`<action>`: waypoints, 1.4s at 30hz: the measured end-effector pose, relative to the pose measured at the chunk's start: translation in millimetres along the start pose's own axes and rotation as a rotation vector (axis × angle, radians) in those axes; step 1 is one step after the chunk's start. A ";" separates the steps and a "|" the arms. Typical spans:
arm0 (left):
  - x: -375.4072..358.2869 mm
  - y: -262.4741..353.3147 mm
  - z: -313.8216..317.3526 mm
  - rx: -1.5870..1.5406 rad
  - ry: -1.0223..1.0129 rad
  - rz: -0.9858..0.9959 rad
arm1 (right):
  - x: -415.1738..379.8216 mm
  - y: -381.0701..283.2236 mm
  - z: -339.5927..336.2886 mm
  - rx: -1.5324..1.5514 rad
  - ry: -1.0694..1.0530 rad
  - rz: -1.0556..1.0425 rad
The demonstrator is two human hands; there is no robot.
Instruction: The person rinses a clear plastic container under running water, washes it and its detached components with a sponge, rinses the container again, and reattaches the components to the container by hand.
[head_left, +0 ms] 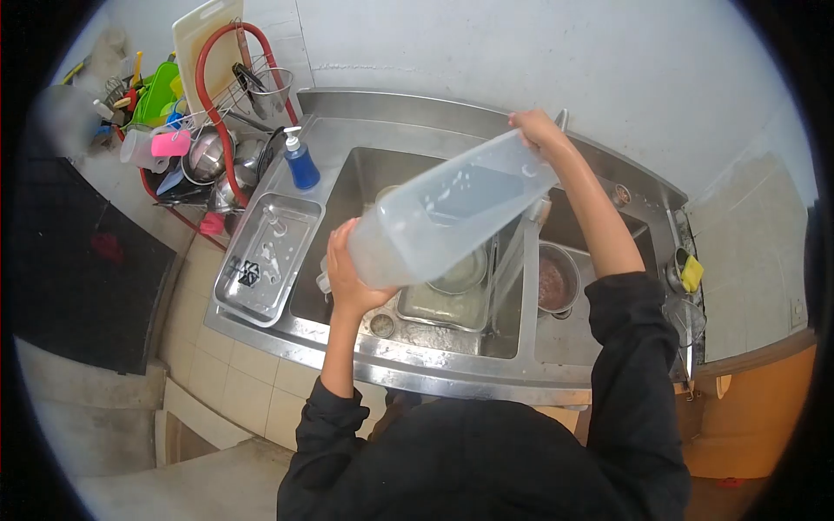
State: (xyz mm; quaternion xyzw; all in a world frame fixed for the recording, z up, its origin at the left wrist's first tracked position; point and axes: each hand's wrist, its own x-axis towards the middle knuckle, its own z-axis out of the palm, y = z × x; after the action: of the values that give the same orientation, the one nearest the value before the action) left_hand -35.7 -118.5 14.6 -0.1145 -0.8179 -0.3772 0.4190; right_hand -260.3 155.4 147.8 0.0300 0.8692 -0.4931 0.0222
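A large translucent plastic container [447,204], wet with white suds spots, is held tilted over the left sink basin [356,191]. My left hand [354,280] grips its lower left end, fingers wrapped along the side. At the upper right end, my right hand [540,137] is closed around the rim. Water seems to run down from the faucet [540,211] just right of the container. Below it in the basin lie a rectangular metal tray [443,319] and a round bowl [460,276], both partly hidden by the container.
Left of the basin rests a metal tray [300,224] with suds, beside a blue pump bottle [302,167]. A pot [569,280] with reddish liquid stands on the right. Utensils and bowls crowd the rack at far left, near a red hose [202,74]. A yellow sponge [691,273] sits far right.
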 end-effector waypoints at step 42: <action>15.1 29.2 144.7 0.390 -0.957 0.123 | -72.9 116.8 26.4 -0.074 0.153 -0.003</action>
State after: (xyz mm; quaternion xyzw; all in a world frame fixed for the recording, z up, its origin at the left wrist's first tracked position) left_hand -117.0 2.9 -11.2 -0.2417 -0.9648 -0.0980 0.0330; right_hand -178.7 190.3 39.2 0.0655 0.8859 -0.4572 -0.0437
